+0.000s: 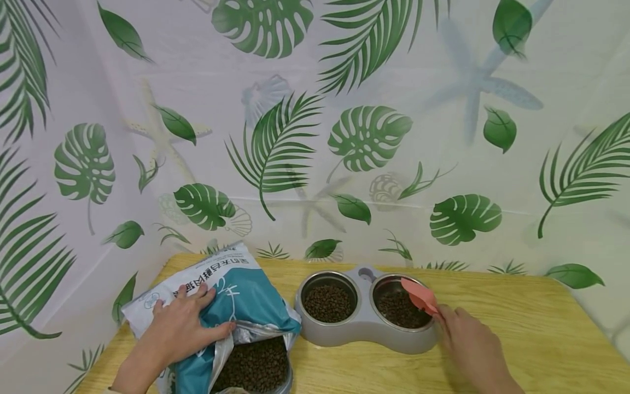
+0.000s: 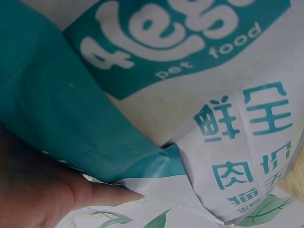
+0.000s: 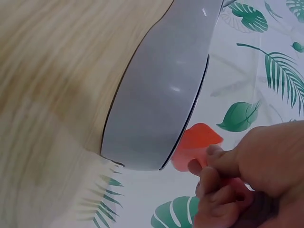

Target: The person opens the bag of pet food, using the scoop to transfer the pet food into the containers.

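My right hand [image 1: 472, 347] grips the handle of a pink scoop [image 1: 419, 297], whose head is tilted over the right bowl of a grey double pet feeder [image 1: 366, 323]. Both steel bowls contain brown kibble [image 1: 328, 303]. In the right wrist view, fingers curl round the handle beside the feeder's outer wall [image 3: 152, 90]. On the left, my left hand [image 1: 179, 325] rests with spread fingers on a teal and white pet food bag [image 1: 246, 295]. More kibble [image 1: 258, 364] shows at the bag's open mouth. The left wrist view shows the bag's printed side [image 2: 156, 95].
Everything stands on a wood-grain table [image 1: 521, 323]. Behind it hangs a pale sheet [image 1: 315, 164] printed with leaves, shells and starfish. The bag lies close to the feeder's left end. A clear rim [image 1: 289, 377] shows beside the kibble at the bag's mouth.
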### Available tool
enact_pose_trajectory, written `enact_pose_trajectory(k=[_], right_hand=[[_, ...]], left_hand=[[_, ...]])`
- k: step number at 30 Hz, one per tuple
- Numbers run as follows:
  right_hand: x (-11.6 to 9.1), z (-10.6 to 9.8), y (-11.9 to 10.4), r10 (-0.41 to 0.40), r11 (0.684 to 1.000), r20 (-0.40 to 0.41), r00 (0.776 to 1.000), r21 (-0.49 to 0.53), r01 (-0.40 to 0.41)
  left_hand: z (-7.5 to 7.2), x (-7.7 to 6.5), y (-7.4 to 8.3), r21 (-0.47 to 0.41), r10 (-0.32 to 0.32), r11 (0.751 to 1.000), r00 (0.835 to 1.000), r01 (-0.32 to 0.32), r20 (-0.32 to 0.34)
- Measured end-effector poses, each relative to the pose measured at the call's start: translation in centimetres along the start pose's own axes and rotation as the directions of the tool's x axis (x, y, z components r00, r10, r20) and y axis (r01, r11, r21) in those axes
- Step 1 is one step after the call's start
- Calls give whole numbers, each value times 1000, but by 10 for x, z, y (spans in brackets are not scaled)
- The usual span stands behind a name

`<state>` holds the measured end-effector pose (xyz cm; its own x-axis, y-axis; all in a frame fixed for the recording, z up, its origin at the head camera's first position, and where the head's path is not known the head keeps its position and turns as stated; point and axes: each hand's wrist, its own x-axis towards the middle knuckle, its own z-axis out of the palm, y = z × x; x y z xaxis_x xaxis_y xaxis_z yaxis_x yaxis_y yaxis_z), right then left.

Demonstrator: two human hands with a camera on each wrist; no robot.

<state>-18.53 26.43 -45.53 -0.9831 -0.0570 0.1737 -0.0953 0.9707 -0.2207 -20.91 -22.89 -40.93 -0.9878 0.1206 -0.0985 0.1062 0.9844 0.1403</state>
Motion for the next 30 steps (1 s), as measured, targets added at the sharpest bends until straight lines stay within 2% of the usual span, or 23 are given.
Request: enact_pose_trajectory(k=[4,7,9,11,12,14,16,18,22,23,24,26,27,30], right_hand=[[-3,1,0,-29,999,-89,996,-42,25],[-4,2,0,-45,999,-130,991,-35,40],[-3,2,-2,-41,998,-113,993,51,47],[-3,0,-7,-34,976,-44,998,214,42],[-2,-1,-10,-38,944,22,999,329,28],[-3,-3,-17,-83,836,167,982,548,-23],[-5,-5,-26,-172,712,295,940,697,-88],[-8,-5,-37,-277,592,394,876,788,-167],[-15,4,-63,-431,471,464,774,847,-246],[-16,10,-69,-461,456,468,754,854,-251],[-17,17,-75,-481,455,468,741,856,-244],[-19,33,-85,-511,492,483,711,843,-219],[-20,40,-90,-510,523,498,701,827,-207],[-25,58,-109,-479,638,502,721,763,-107]], left_hand=[[0,0,0,-5,4,1000,1000,-4,-6],[0,0,0,-10,5,1000,1000,-5,-2],[-1,0,0,-13,3,1000,1000,-3,1],[-1,-1,0,-14,4,1000,1000,-4,1],[-1,-1,0,-12,4,1000,1000,-4,0],[-1,-1,0,-11,6,1000,1000,-6,-3],[-1,0,0,-9,8,1000,1000,-8,-8],[-1,0,0,-8,9,1000,1000,-9,-9],[0,0,0,-9,9,1000,1000,-9,-8],[0,0,0,-9,10,1000,1000,-10,-7],[0,0,0,-9,11,1000,1000,-11,-8],[0,1,-1,-8,12,1000,1000,-12,-6],[1,1,-1,-7,12,1000,1000,-12,-6],[1,1,-1,-8,10,1000,1000,-10,2]])
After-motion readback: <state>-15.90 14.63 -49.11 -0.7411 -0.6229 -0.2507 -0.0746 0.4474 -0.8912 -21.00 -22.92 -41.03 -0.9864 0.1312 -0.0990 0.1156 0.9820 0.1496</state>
